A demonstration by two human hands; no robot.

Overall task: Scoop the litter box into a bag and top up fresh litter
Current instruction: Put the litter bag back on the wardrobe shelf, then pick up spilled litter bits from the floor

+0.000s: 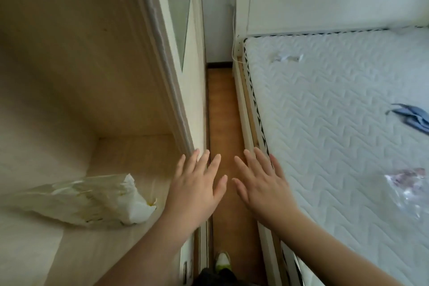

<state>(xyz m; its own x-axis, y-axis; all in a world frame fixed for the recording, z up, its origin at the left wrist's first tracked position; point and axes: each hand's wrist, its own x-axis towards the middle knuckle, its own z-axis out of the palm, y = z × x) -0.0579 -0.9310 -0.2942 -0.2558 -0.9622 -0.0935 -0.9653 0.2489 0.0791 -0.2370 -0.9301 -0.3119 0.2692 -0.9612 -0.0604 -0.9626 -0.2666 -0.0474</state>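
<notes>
Both hands out in front, palms down, fingers straight and slightly spread, holding nothing. Left hand (197, 183) reaches forward from the lower left, forearm bare, running diagonally up from the bottom edge; its fingertips point up-frame toward the edge of the wardrobe door (178, 30), little finger side near that edge, contact cannot be told. Right hand (260, 183) comes in from the lower right, forearm bare, crossing over the bed frame (243, 109); fingers fanned, pointing up and slightly left, outer fingers over the mattress (336, 111) edge. The two hands sit side by side, near each other but apart, thumbs toward each other with a strip of brown floor (220, 104) showing between them. Both appear to hover above the narrow floor gap between wardrobe and bed. Task's thing: a crumpled white plastic bag (92, 199) with yellow marks lies on its side on the light wood wardrobe shelf (130, 153), left of the left wrist, not touched by either hand. No litter box or scoop in view. On the mattress: a blue cloth (411, 118) at the right edge, clear plastic wrap (408, 190) lower right, a small clear scrap near the top. A white cable (233, 30) hangs down by the headboard. A white-and-green shoe (222, 261) shows at the bottom, on the floor.
</notes>
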